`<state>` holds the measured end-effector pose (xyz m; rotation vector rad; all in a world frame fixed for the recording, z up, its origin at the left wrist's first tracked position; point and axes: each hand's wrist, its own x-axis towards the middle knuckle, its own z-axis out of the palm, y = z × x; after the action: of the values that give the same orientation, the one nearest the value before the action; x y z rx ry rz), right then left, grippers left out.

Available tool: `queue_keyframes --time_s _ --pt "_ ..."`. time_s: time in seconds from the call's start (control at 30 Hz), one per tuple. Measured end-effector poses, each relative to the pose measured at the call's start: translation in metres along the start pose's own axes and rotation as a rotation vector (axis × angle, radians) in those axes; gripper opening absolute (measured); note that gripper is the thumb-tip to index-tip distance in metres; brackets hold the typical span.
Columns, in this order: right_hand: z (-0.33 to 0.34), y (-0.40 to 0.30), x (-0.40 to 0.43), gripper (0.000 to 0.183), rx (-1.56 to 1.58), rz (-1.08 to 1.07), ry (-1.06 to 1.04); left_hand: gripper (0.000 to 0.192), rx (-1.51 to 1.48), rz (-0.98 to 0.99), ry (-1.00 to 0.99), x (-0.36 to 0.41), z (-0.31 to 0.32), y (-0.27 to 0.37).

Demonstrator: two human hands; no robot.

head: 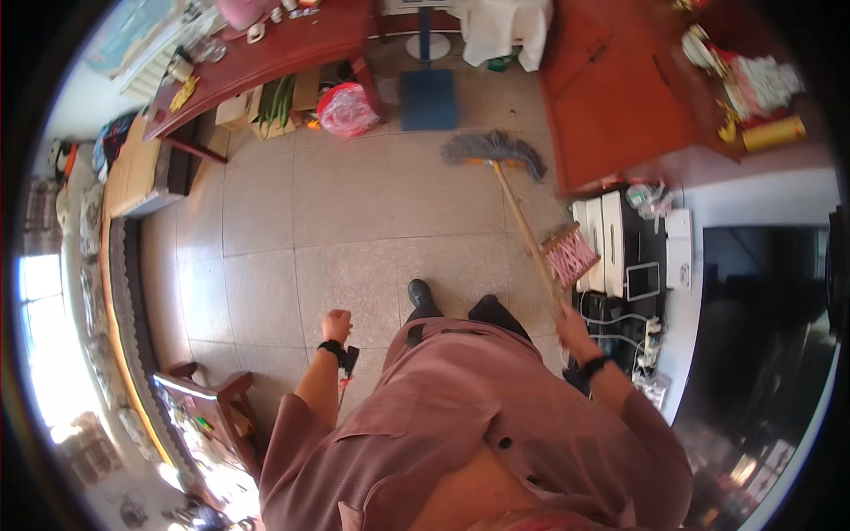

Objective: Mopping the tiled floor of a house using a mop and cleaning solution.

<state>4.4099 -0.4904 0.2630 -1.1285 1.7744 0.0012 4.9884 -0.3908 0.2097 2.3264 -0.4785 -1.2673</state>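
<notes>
My right hand [572, 330] is closed around the upper end of a wooden mop handle [521, 216]. The handle slants away from me to a grey mop head [495, 151], which rests on the tiled floor [345, 192] near the red cabinet. My left hand [337, 325] hangs over the floor at my left side, its fingers curled, and no object shows in it. Each wrist wears a black band, and a small dark device hangs by the left one. Below the hands are my dark shoes.
A small stool with a pink woven seat [571, 257] stands right of the handle, beside white drawers [611, 242] and cables. Ahead are a blue platform scale [428, 99], a red basin [346, 109] and a red cabinet [617, 99]. A wooden-framed table [229, 405] stands lower left.
</notes>
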Motion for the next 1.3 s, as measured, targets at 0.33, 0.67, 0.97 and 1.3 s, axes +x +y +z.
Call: queue_keyframes --time_s 0.33,0.67,0.97,1.3 --pt "-0.085 -0.014 0.027 0.045 -0.227 -0.094 0.233 0.028 0.062 -0.028 -0.153 -0.082 0.048 -0.009" --pt "-0.051 0.176 -0.135 0.043 -0.231 0.105 0.231 0.028 0.185 0.08 -0.287 -0.094 0.091 0.02" --pt "0.038 0.233 -0.251 0.037 -0.136 0.236 0.303 0.026 0.32 0.254 -0.465 -0.082 0.121 0.063" --pt "0.097 0.165 -0.376 0.024 -0.105 0.505 0.167 0.026 0.332 0.323 -0.408 -0.043 0.078 0.02"
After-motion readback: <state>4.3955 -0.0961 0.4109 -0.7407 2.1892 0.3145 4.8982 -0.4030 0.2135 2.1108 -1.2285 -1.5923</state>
